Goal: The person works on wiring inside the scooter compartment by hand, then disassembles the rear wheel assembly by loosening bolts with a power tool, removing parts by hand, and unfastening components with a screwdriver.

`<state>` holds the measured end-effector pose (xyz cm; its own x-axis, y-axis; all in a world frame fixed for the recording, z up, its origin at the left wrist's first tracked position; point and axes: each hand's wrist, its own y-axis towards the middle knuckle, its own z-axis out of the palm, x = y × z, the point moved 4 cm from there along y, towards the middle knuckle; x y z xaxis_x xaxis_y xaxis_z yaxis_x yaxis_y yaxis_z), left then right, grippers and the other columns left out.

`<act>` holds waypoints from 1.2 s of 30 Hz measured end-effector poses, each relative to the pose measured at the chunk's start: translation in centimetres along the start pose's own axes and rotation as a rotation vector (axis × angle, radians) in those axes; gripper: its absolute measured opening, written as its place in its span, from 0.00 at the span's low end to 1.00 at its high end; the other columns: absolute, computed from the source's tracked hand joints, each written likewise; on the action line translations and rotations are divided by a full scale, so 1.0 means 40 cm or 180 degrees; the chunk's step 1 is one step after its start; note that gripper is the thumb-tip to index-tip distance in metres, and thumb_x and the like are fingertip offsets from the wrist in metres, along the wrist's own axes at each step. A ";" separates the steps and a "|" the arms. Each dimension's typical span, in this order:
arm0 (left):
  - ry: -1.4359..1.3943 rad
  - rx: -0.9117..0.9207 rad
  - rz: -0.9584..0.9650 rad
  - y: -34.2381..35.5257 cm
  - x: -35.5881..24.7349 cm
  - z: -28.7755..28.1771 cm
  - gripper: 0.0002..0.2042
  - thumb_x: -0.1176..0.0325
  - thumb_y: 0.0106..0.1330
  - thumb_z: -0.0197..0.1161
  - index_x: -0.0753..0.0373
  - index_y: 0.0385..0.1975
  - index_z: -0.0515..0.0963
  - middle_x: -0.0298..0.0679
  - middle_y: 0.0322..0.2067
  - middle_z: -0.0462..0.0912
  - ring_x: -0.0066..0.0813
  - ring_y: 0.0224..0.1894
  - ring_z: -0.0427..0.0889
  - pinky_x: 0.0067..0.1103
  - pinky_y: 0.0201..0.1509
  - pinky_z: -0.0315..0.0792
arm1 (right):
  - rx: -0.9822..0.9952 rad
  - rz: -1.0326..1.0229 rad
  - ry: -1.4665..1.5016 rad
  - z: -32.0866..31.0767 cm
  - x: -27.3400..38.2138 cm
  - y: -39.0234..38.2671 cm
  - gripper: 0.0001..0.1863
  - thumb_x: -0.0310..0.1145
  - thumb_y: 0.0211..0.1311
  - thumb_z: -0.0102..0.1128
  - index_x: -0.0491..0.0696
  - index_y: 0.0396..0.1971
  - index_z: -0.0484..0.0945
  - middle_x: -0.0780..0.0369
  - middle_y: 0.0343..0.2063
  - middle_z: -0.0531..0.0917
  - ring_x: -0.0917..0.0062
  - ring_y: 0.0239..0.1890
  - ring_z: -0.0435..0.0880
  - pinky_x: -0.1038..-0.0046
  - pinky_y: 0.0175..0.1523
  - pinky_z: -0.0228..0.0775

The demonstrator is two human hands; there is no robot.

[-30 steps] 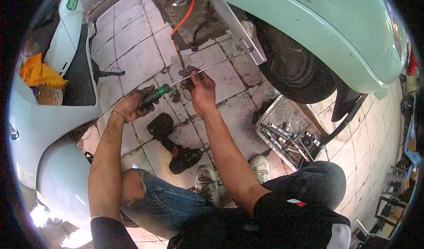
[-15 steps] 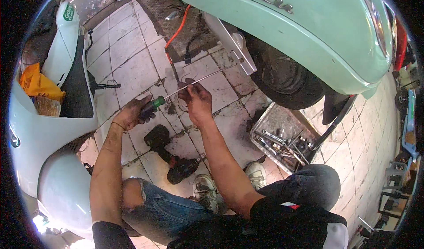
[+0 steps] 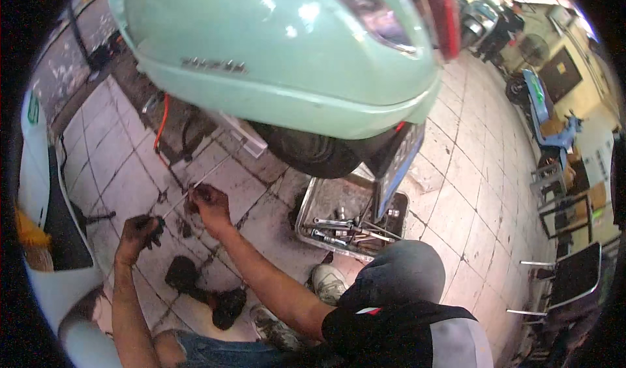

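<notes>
My left hand [image 3: 138,236] is wrapped round the handle of a long screwdriver [image 3: 172,209]; a bit of green handle shows at the fingers. Further up, my right hand [image 3: 212,205] pinches the thin metal shaft. The shaft slants up toward the silver exhaust cover [image 3: 251,141] beside the rear wheel [image 3: 310,151] of a mint-green scooter [image 3: 274,55]. Whether the tip touches the cover, I cannot tell. Below my hands a dark cordless drill [image 3: 225,306] lies on the tiled floor.
A metal tray [image 3: 302,221] of wrenches and sockets sits beneath the scooter's rear. A white scooter [image 3: 45,296] stands at the left. An orange cable [image 3: 161,125] runs down near the exhaust. At the right are a chair [image 3: 577,273] and a blue scooter [image 3: 538,110]; a person [image 3: 505,29] is far back.
The view has swung to the right, bringing more of the workshop's right side into sight. Both hands keep their hold on the screwdriver.
</notes>
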<state>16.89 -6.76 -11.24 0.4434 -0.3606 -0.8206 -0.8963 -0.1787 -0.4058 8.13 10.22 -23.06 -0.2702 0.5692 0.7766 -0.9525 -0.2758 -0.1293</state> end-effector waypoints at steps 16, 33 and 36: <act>0.0463 0.0298 0.0638 0.006 -0.142 0.109 0.12 0.70 0.57 0.67 0.69 0.36 0.73 0.41 0.27 0.80 0.26 0.21 0.78 0.22 0.23 0.75 | -0.0390 0.0238 -0.1305 -0.022 0.106 0.017 0.14 0.42 0.60 0.60 0.44 0.29 0.77 0.63 0.23 0.80 0.80 0.21 0.77 0.76 0.28 0.74; 0.1830 0.0390 0.1335 0.044 -0.123 0.130 0.14 0.66 0.62 0.59 0.73 0.37 0.76 0.46 0.23 0.82 0.31 0.23 0.82 0.27 0.29 0.74 | -0.0956 0.0173 0.1076 -0.139 0.221 0.055 0.17 0.45 0.59 0.59 0.53 0.45 0.73 0.65 0.36 0.78 0.78 0.34 0.73 0.75 0.35 0.65; 0.1550 0.0298 0.1642 0.062 -0.110 0.156 0.12 0.66 0.63 0.58 0.72 0.35 0.77 0.48 0.27 0.83 0.32 0.25 0.83 0.27 0.32 0.75 | -0.1009 0.0073 0.1041 -0.173 0.264 0.085 0.18 0.48 0.59 0.59 0.54 0.45 0.73 0.66 0.32 0.77 0.78 0.31 0.74 0.75 0.35 0.66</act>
<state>12.72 0.08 -11.13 -0.1069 -0.7497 -0.6531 -0.9784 0.1962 -0.0650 1.06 20.66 -19.56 -0.2735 0.7944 0.5423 -0.9279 -0.0695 -0.3662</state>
